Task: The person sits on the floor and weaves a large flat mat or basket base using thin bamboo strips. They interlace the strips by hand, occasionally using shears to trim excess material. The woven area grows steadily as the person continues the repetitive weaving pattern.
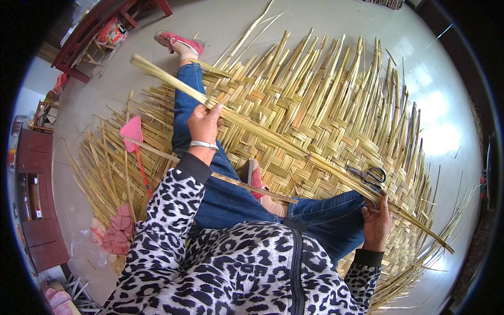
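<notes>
Woven mat (336, 128) of straw-coloured strips, spread beneath and beyond both my hands, its loose ends fanning outward. My jeans-clad legs (220, 194) lie over it, one running out past my left hand, the other bent beside my right. The long bundle of strips (273, 137) slants across the mat between my hands: my left hand (203, 125) grips it toward its far end — thumb on top — and my right hand (377, 223) closes its fingers round it toward the near end. A single flat strip (236, 182), nearer me than my left hand, passes under that forearm and over the jeans. A pink fly swatter (132, 133) lies to the left of my left hand; a pink cloth (118, 231), nearer my body on that side. Scissors (374, 176) with dark handles rest just beyond my right hand. A pale bracelet (203, 145) rings my left wrist.
</notes>
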